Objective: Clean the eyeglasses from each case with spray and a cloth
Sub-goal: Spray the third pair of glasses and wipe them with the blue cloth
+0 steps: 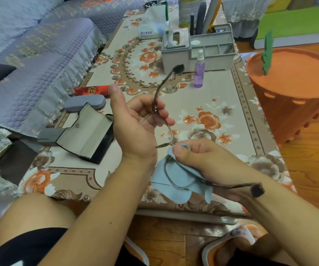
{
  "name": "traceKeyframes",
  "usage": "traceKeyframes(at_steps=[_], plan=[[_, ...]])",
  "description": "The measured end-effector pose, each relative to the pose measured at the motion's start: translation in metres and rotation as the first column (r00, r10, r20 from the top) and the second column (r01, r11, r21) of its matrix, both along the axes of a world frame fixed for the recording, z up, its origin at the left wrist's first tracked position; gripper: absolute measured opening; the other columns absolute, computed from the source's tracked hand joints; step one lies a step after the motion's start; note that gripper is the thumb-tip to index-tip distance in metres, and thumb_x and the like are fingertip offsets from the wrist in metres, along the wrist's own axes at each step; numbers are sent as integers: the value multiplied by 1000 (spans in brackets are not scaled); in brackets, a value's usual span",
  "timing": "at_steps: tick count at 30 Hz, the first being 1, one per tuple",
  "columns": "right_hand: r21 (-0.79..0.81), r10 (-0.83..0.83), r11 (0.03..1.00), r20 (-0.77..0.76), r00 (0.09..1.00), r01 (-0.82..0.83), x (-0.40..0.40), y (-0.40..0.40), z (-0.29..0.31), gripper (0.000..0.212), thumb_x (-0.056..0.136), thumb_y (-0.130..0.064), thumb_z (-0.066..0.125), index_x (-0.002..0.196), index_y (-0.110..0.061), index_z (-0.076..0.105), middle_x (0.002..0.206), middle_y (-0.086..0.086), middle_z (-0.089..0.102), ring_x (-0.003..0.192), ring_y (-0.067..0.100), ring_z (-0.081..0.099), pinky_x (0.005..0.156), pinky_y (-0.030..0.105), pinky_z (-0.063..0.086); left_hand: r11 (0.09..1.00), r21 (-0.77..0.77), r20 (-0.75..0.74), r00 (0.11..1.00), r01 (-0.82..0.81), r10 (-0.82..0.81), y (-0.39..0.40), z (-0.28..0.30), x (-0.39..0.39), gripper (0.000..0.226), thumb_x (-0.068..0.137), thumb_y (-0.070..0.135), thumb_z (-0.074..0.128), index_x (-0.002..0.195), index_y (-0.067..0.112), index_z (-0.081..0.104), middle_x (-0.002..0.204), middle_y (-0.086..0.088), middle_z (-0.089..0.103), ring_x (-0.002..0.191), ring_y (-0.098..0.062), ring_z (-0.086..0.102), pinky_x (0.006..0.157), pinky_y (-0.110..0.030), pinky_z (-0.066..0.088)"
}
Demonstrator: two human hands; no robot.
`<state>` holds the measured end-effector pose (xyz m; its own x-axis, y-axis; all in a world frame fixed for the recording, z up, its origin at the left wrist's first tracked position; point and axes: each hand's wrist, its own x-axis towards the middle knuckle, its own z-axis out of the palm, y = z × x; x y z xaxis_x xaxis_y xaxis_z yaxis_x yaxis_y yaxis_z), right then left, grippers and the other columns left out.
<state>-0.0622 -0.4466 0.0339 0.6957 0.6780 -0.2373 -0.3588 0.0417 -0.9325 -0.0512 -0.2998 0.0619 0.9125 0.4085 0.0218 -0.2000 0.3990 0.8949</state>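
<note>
A pair of thin brown eyeglasses [157, 101] is held above the table's near edge. My left hand [135, 121] pinches the frame at one hinge, with that temple arm pointing up and away. My right hand [199, 158] pinches a light blue cloth [176, 181] round the other lens, thumb on top. The second temple runs right across my right wrist. A purple spray bottle [199, 72] stands upright farther back. An open black case [85, 137] lies at the left, with a shut grey case [84, 102] and a red case [93, 91] behind it.
The floral table [212, 104] carries a grey organiser [199, 48] and a tissue pack [151, 25] at the back. An orange basket [293, 93] stands at the right, a purple-covered sofa [35, 50] at the left. My knees and slippers are below the table edge.
</note>
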Motion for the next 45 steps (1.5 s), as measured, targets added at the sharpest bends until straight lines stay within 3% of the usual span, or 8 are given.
traceKeyframes(at_steps=[3,9,12,15,21,31,41,45], plan=[[0,71,997,-55,996,-72,-3,2,1,3,88,-8,69,89,-6,70,83,11,74,71,18,71,65,25,56,1000,28,-7,1000,4,-4,-5,-3,-3,81,105,57,19,68,2,66,61,-11,60,52,-24,57,64,-42,46],[-217,42,976,141,989,-10,-3,1,1,27,80,-21,85,90,-2,69,88,21,74,75,22,69,73,38,55,982,186,-21,1000,-15,19,-10,-4,-6,79,106,54,19,69,3,67,61,-11,62,53,-26,60,68,-55,46],[-332,78,943,263,962,14,-4,2,5,21,88,-25,77,87,-7,65,67,1,68,61,9,60,61,28,45,962,269,14,999,-37,34,-18,-5,-10,76,105,51,22,70,1,67,63,-12,62,56,-28,60,56,-32,49],[-331,67,943,280,958,31,-4,4,2,27,90,-34,66,92,-8,64,82,15,70,72,28,63,75,52,51,969,247,-9,1000,-24,27,-20,-6,-9,77,107,51,21,69,1,66,62,-13,62,55,-31,60,51,-26,47],[99,136,988,-166,977,-121,5,-10,-4,31,99,-18,56,120,3,63,108,24,67,93,32,66,83,37,55,997,79,-57,998,15,-11,-10,-3,-1,80,105,58,24,62,6,67,59,-13,60,50,-29,58,64,-41,49],[360,284,920,-335,899,-156,11,-12,-6,41,96,-7,51,134,8,56,115,25,68,96,29,72,82,34,59,997,-31,-105,992,73,-76,-2,5,-3,78,105,57,24,69,-2,61,61,-14,54,51,-26,53,54,-34,53],[197,119,974,-44,992,-108,2,-7,-8,11,100,-8,54,99,-3,64,79,3,71,68,10,67,63,19,53,999,1,-84,996,39,-38,-7,5,-2,80,105,58,25,60,6,67,56,-11,58,46,-23,57,76,-51,41],[105,88,990,97,991,-98,6,-7,-9,15,93,-13,61,104,-7,68,96,14,72,86,24,68,81,35,54,999,19,-137,990,27,-24,-8,6,-1,79,105,58,25,63,5,66,57,-12,58,47,-24,56,65,-39,47]])
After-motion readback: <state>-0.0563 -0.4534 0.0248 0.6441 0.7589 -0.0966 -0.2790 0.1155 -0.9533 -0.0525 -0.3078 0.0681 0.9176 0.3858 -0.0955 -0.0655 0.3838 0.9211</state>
